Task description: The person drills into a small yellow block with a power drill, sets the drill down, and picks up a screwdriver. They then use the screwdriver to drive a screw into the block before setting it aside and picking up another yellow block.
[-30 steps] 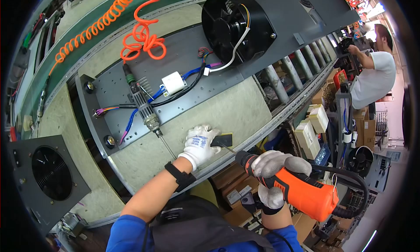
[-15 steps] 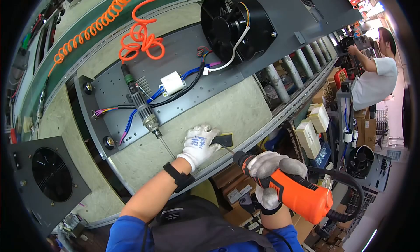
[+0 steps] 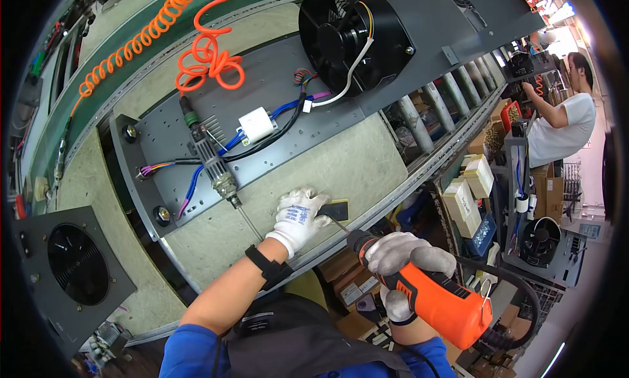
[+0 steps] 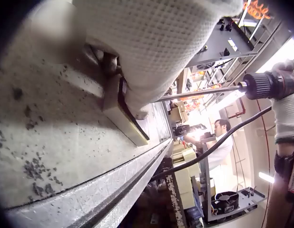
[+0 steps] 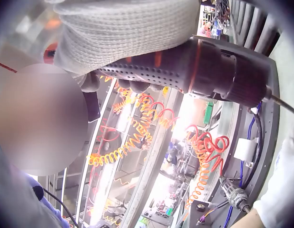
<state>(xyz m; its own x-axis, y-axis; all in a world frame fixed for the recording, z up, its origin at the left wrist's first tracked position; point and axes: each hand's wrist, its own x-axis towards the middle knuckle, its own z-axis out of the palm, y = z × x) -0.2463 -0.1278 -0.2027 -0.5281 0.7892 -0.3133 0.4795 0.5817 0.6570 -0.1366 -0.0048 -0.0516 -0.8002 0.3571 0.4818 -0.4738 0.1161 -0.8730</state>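
Observation:
My gloved left hand (image 3: 298, 215) rests low over the bench and grips one end of a small rectangular block (image 3: 337, 211). The block has a dark top and pale sides (image 4: 121, 118) in the left wrist view. My gloved right hand (image 3: 411, 258) holds an orange and black power screwdriver (image 3: 445, 307) around its body. Its long thin bit (image 4: 199, 94) points at the left fingers beside the block, where the glove hides the tip. A grey inline screwdriver (image 3: 213, 161) hangs from an orange coiled hose just left of the left hand, its shaft ending near the left wrist.
A grey metal panel (image 3: 275, 156) lies behind the hands, carrying wires, a white box-shaped part (image 3: 257, 125) and a black fan (image 3: 337, 43). Steel rollers (image 3: 414, 125) run at the right. A second fan panel (image 3: 75, 266) sits at left. Another person (image 3: 562, 125) works at far right.
The right hand and power screwdriver have shifted slightly left, with the tool's rear end swinging lower. My left hand and the block stay put. The other person's arms have lowered.

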